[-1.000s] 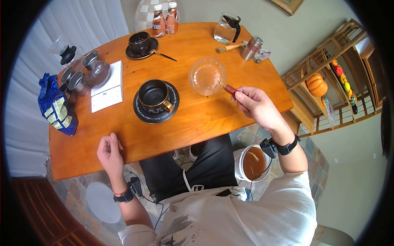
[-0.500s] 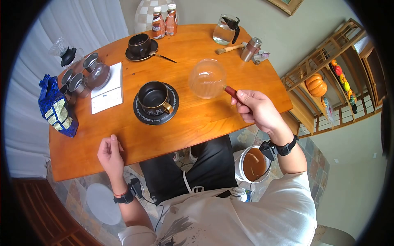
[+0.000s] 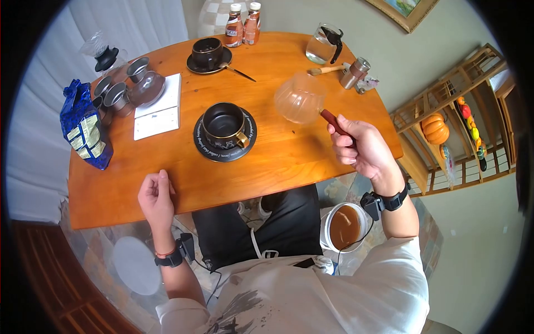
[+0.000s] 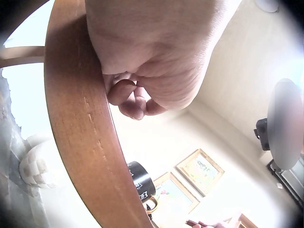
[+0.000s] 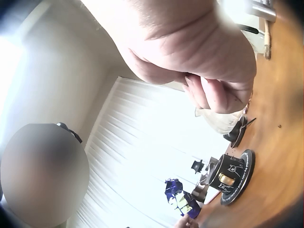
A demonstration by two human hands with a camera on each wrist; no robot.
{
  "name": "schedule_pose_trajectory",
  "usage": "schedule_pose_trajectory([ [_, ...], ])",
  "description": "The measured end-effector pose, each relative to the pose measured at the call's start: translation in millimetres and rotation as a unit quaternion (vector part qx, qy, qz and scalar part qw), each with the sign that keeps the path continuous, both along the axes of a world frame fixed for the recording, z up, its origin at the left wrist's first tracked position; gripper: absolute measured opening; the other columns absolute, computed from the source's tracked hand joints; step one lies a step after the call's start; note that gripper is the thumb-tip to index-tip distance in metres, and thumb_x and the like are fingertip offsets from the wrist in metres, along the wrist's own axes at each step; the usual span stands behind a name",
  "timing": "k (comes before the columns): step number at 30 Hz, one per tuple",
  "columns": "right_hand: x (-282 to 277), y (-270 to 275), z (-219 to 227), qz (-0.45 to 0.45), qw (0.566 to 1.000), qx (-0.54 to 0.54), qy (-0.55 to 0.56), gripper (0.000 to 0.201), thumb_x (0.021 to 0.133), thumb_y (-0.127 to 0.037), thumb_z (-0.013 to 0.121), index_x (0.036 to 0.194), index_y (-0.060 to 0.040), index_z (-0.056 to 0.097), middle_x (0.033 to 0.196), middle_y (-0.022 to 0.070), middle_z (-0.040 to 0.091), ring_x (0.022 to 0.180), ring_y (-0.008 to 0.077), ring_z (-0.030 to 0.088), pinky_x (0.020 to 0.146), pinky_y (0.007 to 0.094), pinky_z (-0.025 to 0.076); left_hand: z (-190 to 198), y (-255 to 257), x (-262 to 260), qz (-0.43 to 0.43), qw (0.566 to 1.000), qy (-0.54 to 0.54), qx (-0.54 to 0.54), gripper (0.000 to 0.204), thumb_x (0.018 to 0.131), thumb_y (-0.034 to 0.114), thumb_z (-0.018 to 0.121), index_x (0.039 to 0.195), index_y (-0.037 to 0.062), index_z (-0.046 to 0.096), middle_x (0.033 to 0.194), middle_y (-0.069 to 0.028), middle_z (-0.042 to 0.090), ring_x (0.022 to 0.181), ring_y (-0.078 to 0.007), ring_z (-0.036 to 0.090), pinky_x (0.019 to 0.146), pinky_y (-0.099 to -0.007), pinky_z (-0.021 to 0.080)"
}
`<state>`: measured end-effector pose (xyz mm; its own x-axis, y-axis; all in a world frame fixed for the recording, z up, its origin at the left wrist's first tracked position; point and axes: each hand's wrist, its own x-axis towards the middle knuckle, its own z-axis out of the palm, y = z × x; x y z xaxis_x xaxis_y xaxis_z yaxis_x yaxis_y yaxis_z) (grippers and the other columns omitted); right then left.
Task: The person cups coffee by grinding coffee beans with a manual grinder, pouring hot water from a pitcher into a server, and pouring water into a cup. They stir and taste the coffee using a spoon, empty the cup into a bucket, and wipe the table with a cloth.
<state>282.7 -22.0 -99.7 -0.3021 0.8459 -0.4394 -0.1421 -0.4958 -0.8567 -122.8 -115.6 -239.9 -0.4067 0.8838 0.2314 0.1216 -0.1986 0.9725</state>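
My right hand point(image 3: 364, 147) grips the reddish-brown handle point(image 3: 337, 122) of a clear ribbed glass pot point(image 3: 299, 99). The pot is tilted and held above the right half of the table. In the right wrist view, the curled fingers hide most of the handle, and part of the glass point(image 5: 221, 119) shows beyond them. My left hand point(image 3: 157, 199) rests at the table's front edge with loosely curled fingers and nothing in them. Between the hands stands a black cup point(image 3: 222, 123) with a gold handle, on a black lettered saucer point(image 3: 208, 150).
Another black cup point(image 3: 207, 51) with a spoon point(image 3: 242, 73) stands farther back. At left are a blue bag point(image 3: 83, 125), metal cups, a glass server point(image 3: 149, 89) and a white scale point(image 3: 157, 123). Back right hold a water jug point(image 3: 320, 50), brush point(image 3: 328, 70) and grinder point(image 3: 356, 73). A bucket point(image 3: 324, 228) stands below.
The glass pot has tipped from facing up toward its side as my right hand turned. The whole head view has swung, shifting the table things rightward. My left hand stays at the table edge.
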Motion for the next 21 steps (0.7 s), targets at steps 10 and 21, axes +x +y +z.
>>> schedule_pose_trajectory([
  [10,-36,-1,10,0.077,0.976,0.146,-0.143,0.026,0.109,-0.027,0.051,0.102,-0.0052,0.061,0.068,-0.0081,0.038,0.056,0.0037,0.027,0.05,0.0217,0.022,1,0,2,0.003,1.0,-0.012,-0.007,0.028,0.106,0.015,0.06,0.08,0.0063,0.054,0.065,0.0068,0.049,0.058,0.0004,0.039,0.052,-0.019,0.028],
  [21,-73,-2,11,0.09,0.8,0.428,-0.41,0.024,0.101,-0.017,0.062,0.115,0.0027,0.064,0.079,0.0177,0.061,0.07,0.0281,0.059,0.07,0.0369,0.05,1,-3,1,0.007,1.0,-0.01,0.004,0.027,0.105,0.016,0.061,0.08,0.0059,0.057,0.065,0.008,0.05,0.06,0.0014,0.04,0.054,-0.0182,0.028],
])
